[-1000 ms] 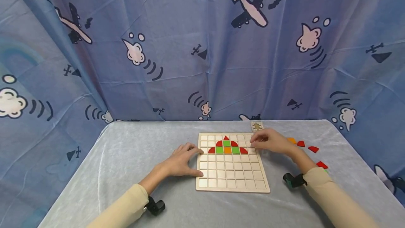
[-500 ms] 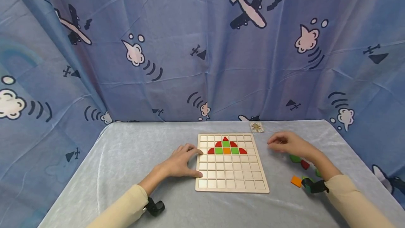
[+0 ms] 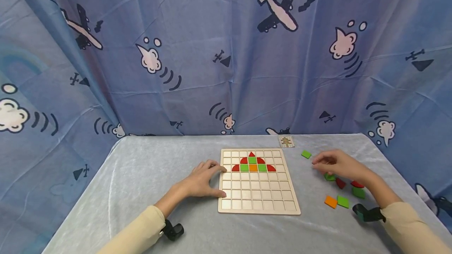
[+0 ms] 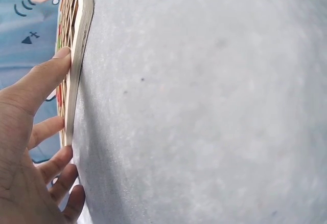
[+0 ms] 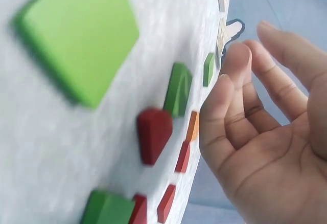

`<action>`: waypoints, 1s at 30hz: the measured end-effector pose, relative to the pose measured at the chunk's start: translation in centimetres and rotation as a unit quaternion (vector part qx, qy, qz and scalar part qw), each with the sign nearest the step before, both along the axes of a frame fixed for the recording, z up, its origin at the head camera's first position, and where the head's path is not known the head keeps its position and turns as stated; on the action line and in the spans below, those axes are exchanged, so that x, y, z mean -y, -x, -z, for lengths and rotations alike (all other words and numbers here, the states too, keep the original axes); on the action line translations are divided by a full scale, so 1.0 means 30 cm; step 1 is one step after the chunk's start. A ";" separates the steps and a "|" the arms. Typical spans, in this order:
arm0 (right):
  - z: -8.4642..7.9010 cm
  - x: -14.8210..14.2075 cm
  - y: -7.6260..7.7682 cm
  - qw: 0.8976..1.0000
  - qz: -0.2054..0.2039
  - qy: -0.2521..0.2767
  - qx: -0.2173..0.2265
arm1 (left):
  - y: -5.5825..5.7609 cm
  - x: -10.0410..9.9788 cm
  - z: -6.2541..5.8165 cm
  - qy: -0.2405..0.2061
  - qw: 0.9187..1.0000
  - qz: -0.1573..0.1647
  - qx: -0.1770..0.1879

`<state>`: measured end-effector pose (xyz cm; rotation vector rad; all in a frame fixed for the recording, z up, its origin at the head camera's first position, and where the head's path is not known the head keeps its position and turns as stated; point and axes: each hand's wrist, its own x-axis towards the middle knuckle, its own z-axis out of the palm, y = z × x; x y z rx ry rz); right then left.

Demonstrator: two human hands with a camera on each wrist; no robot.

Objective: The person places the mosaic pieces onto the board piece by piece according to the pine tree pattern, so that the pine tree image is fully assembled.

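Observation:
A pale wooden grid board (image 3: pixel 259 196) lies on the table. In its upper rows, red, green and orange tiles (image 3: pixel 253 167) make a stepped triangle shape. My left hand (image 3: pixel 202 180) rests at the board's left side, thumb and fingertips spread and touching its edge. To the right of the board my right hand (image 3: pixel 338 164) hovers over loose tiles. Its fingers are loosely bent and hold nothing in the right wrist view. Beneath and around it lie a green tile (image 5: pixel 82 40), a dark red piece (image 5: pixel 153 134) and several others, some partly hidden by the hand.
A small patterned card (image 3: pixel 286 141) lies beyond the board's top right corner. A lone green tile (image 3: pixel 306 154) sits near it. Nearer the front are an orange tile (image 3: pixel 330 202) and a green square tile (image 3: pixel 343 201). A blue printed curtain (image 3: pixel 197 69) hangs behind the table.
My right hand has moved right, from the board's upper right edge to above the loose tiles, uncovering some of them. My left hand and the tile pattern look the same.

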<state>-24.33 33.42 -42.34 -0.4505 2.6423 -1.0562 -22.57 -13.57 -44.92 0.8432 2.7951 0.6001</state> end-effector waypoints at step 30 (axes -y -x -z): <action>0.028 -0.156 -0.060 1.000 -0.029 0.002 -0.008 | -0.002 -0.001 -0.007 0.001 1.000 0.003 0.000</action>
